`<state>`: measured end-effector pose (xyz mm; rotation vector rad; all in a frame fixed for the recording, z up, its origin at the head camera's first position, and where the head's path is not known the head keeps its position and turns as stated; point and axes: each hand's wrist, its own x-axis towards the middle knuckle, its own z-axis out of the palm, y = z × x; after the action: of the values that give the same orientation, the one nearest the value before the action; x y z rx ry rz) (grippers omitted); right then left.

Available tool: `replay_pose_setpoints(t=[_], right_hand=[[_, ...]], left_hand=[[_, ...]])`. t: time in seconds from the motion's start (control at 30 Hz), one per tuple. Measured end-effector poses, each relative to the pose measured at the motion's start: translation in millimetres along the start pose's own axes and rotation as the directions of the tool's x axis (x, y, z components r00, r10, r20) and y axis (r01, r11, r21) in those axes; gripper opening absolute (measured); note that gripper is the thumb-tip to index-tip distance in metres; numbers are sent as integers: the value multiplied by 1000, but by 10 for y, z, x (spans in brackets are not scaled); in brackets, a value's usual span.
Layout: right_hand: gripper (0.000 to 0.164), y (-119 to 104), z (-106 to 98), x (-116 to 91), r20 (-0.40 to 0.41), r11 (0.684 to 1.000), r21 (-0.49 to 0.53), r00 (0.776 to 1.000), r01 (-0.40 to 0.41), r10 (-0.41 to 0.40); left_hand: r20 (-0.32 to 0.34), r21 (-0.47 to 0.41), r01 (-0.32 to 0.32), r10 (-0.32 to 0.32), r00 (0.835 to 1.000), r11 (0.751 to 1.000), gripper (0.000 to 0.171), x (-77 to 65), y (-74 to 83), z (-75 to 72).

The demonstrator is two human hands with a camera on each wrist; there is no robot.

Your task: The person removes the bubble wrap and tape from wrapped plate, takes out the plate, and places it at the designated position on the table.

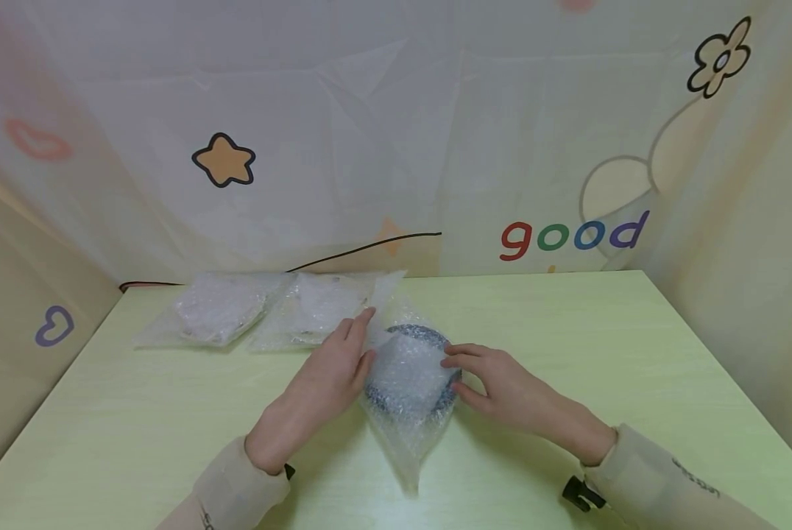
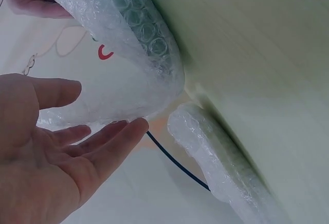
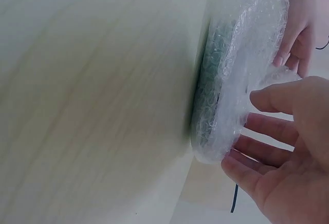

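Note:
A bubble-wrapped package lies on the table, its corners pointing toward and away from me. Something with a dark, rounded edge shows through the wrap; its kind cannot be made out. Along the package's left side my left hand has its fingers extended, with the fingertips at the wrap in the left wrist view. On the opposite side, my right hand touches the edge with loosely bent, spread fingers. In the right wrist view, the fingertips meet the bubble wrap without closing round it.
Two more bubble-wrapped packages, one at far left and one beside my left hand, lie near the table's back edge. Behind the pale green table hangs a printed curtain. A dark cord runs along it.

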<state>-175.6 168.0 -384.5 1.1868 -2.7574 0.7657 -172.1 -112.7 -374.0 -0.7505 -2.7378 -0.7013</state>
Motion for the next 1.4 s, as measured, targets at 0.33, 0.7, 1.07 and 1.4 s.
replay_pose_setpoints(t=[0.33,0.7,1.07,1.4], right_hand=[[28,23,42,-13,61,1000,-15,998,-11,12],[35,-10,30,-31,113,999,-41,994,10,-6],[40,-42,30,-51,162,991,-125,987,40,-19],[40,-38,53,-64,154,981,-175,987,82,-55]], left_hand=[[-99,24,6,-4,995,1000,76,-16,47,-31],[-226,117,-79,104,968,990,78,0,160,-68],[-183,266,-291,344,921,919,53,21,240,-88],[-53,269,-383,410,910,884,37,46,247,-64]])
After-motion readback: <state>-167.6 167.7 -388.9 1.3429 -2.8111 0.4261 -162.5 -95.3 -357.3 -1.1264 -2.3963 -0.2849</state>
